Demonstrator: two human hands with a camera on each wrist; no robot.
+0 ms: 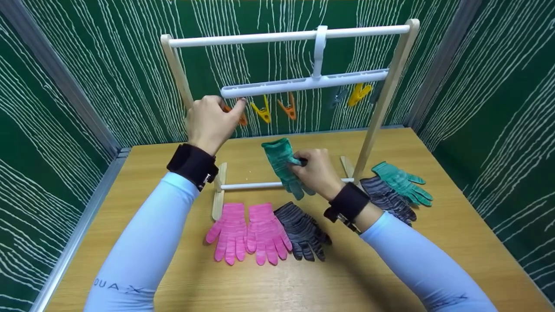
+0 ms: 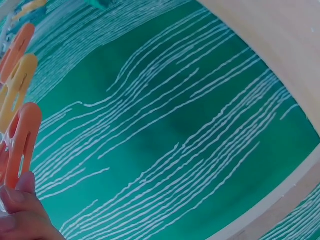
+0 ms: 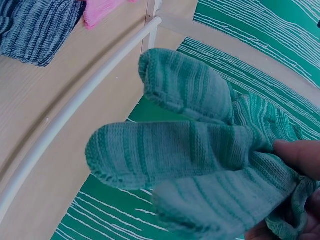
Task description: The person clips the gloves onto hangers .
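Note:
My left hand [image 1: 212,121] is raised at the left end of the white hanger [image 1: 269,88], pinching the leftmost orange clothespin [image 2: 27,130] with thumb and fingers. Part of that clothespin is hidden behind the hand in the head view. A yellow clothespin [image 1: 262,110] and another orange clothespin [image 1: 289,107] hang just to its right. Lower down, my right hand [image 1: 318,171] grips a green striped knit glove [image 1: 279,158] by its side, thumb on top. In the right wrist view the glove's fingers [image 3: 165,152] stick out from the hand.
The hanger hooks over the top bar of a wooden rack [image 1: 260,39]; another yellow clothespin [image 1: 359,94] hangs at its right. Two pink gloves [image 1: 232,234] and a dark grey glove [image 1: 303,229] lie in front. Another grey glove [image 1: 386,199] and green glove [image 1: 401,184] lie at right.

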